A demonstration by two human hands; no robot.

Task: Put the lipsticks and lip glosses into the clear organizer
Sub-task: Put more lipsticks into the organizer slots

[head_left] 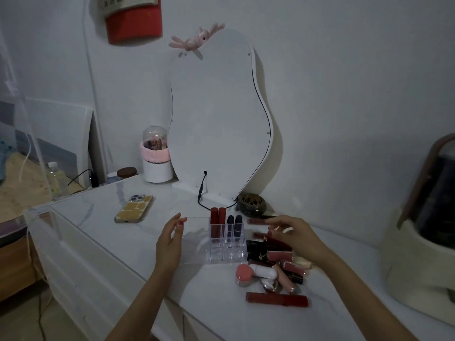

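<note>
We are steadying the clear organizer (221, 244) with our open left hand (170, 239), fingers straight against its left side. Right of the organizer, our right hand (295, 238) is hovering over the loose lipsticks (273, 254); whether it is gripping one we cannot tell.

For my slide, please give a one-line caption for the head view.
Left hand steadies the organizer with four lipsticks slotted, while right hand reaches the pile.

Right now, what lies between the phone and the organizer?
In the head view, only bare tabletop and the left hand lie between phone and organizer.
</note>
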